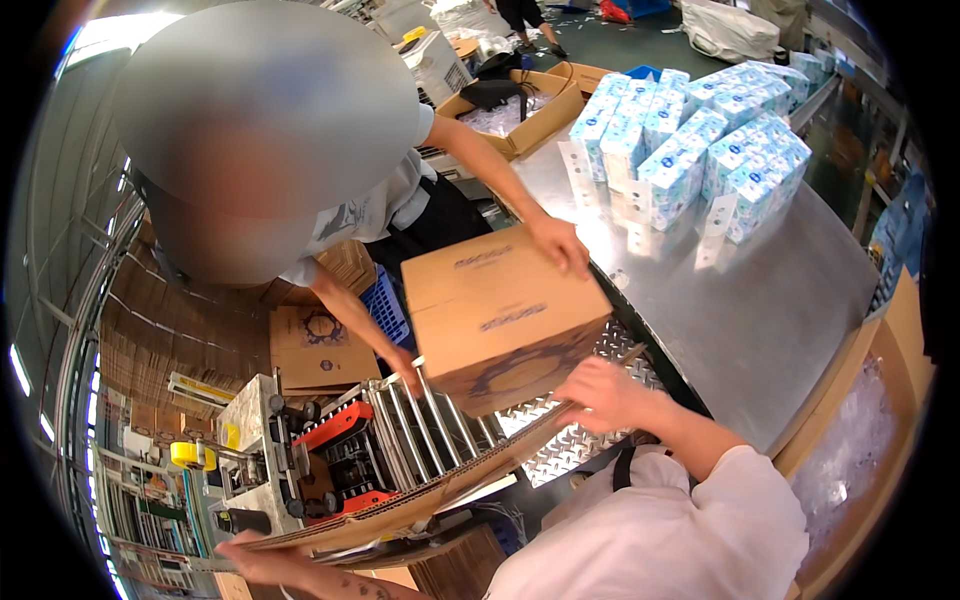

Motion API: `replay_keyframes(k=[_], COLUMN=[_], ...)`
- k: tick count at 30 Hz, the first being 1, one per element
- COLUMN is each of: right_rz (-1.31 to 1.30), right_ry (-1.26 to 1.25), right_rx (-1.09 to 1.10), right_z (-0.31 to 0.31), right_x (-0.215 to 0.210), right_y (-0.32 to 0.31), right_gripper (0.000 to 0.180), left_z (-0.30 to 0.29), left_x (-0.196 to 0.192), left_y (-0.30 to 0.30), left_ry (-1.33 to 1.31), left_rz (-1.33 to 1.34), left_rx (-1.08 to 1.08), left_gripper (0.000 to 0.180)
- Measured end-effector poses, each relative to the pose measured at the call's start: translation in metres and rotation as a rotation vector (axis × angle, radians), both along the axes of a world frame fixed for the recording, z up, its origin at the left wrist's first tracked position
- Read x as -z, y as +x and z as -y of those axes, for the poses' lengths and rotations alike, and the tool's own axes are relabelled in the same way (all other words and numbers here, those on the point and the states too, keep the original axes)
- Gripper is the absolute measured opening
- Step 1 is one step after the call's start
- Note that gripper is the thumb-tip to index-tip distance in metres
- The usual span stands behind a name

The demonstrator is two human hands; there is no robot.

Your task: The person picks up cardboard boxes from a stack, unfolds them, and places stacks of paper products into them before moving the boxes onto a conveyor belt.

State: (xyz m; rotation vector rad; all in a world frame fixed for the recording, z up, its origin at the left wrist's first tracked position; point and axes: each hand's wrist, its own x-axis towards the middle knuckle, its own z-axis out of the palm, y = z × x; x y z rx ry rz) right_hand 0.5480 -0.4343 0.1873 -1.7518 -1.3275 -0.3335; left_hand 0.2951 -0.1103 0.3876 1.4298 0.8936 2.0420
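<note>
A flattened cardboard carton (440,490), seen nearly edge-on, stretches across the front between my two hands. My left hand (262,560) is closed on its left end, low in the view. At the far right end, my right hand (603,395) is closed with the fingers curled on the cardboard's edge. Just beyond stands a closed brown carton (505,310) with dark printing. A co-worker across from me has one hand (560,243) on its top right and the other hand (403,372) by its lower left.
Metal rollers (425,425) and a red-and-black taping machine (340,455) lie left of the carton. Several blue-and-white packs (690,150) sit on the steel table (770,310) at right. An open box of clear plastic (850,440) stands at far right; flat cartons are stacked at left.
</note>
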Motion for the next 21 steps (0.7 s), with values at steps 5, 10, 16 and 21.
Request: replay_keyframes(k=[5, 10, 16, 21], right_rz=[0.226, 0.05, -0.078, -0.15], right_ry=[-0.15, -0.642, -0.902, -1.07], right_rx=[0.114, 0.202, 0.152, -0.044], right_z=[0.012, -0.005, -0.036, -0.018], right_x=[-0.033, -0.034, -0.057, -0.07], right_y=[0.013, 0.043, 0.074, 0.088], right_gripper=[0.021, 0.039, 0.075, 0.055], left_z=[-0.043, 0.027, 0.019, 0.044], left_x=[0.126, 0.186, 0.212, 0.189], left_y=[0.022, 0.075, 0.047, 0.044], left_ry=[0.293, 0.492, 0.82, 0.54], left_rz=[-0.927, -1.539, -1.123, -1.059], left_rx=[-0.262, 0.388, 0.386, 0.619], left_gripper=[0.032, 0.041, 0.023, 0.015])
